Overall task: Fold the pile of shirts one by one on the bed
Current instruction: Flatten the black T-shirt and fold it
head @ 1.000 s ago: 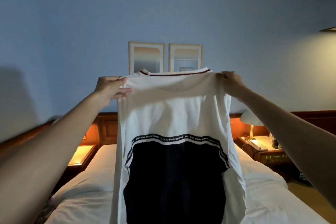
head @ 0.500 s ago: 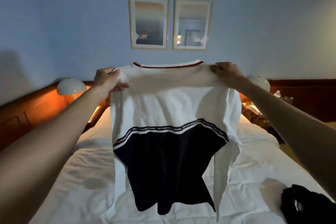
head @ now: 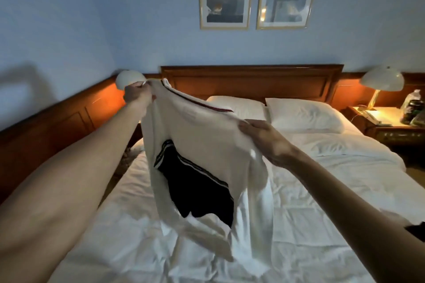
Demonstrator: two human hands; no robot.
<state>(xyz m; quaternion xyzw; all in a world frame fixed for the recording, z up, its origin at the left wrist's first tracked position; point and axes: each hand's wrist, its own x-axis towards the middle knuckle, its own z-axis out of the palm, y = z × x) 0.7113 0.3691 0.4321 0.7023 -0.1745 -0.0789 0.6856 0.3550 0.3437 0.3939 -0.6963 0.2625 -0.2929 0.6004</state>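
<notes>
A white shirt (head: 202, 135) with a black lower panel and a dark-striped collar hangs in the air over the bed (head: 322, 190). My left hand (head: 137, 96) grips its left shoulder, high and far out. My right hand (head: 264, 138) grips the right shoulder, lower and nearer to me. The shirt is tilted, and its hem and a sleeve brush the white sheet. A dark garment (head: 417, 231) peeks in at the right edge of the bed.
Two white pillows (head: 303, 115) lie against the wooden headboard (head: 250, 80). A lit lamp (head: 381, 80) stands on the right nightstand (head: 388, 122) beside a bottle and a phone. Another lamp (head: 128, 78) is behind my left hand. A wooden panel runs along the left wall.
The shirt has come down from in front of the wall toward the bed. My right hand has dropped lower than my left, tilting the shirt. The hem now reaches the sheet.
</notes>
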